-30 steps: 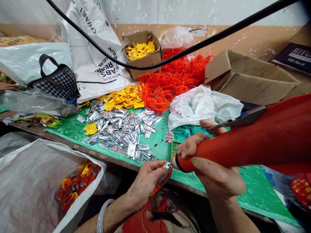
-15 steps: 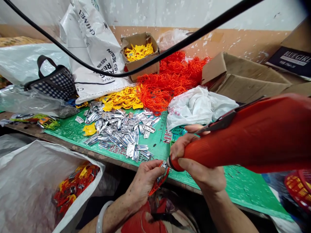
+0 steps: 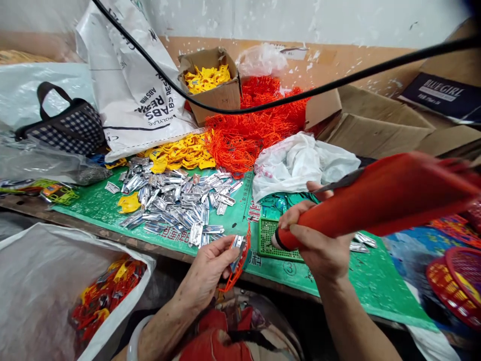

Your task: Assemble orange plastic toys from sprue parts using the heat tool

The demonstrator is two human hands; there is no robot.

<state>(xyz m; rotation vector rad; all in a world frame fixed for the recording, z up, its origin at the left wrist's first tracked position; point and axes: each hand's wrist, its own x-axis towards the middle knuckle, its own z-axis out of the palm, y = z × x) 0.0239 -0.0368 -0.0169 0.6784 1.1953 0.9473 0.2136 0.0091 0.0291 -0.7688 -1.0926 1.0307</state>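
My left hand [image 3: 205,271] is closed on a small red plastic frame with a silver metal piece [image 3: 239,250] in it, held just in front of the table edge. My right hand [image 3: 311,235] grips the nose of a big red power screwdriver [image 3: 379,200], whose tip points left, a short gap away from the held piece. A black cable [image 3: 263,108] runs from the tool across the view. A pile of silver metal pieces [image 3: 176,200] lies on the green mat [image 3: 338,281] to the left of both hands.
Yellow plastic parts [image 3: 180,153] and an orange tangle of plastic frames [image 3: 255,125] lie behind the pile. A white sack with finished red and yellow parts [image 3: 101,296] stands at lower left. A small green perforated tray [image 3: 272,235], white plastic bags, cardboard boxes and a red basket [image 3: 456,286] surround the mat.
The screwdriver tip has pulled away from the held piece and the tool has lifted slightly. My left hand has shifted left with the red frame, now tilted upright.
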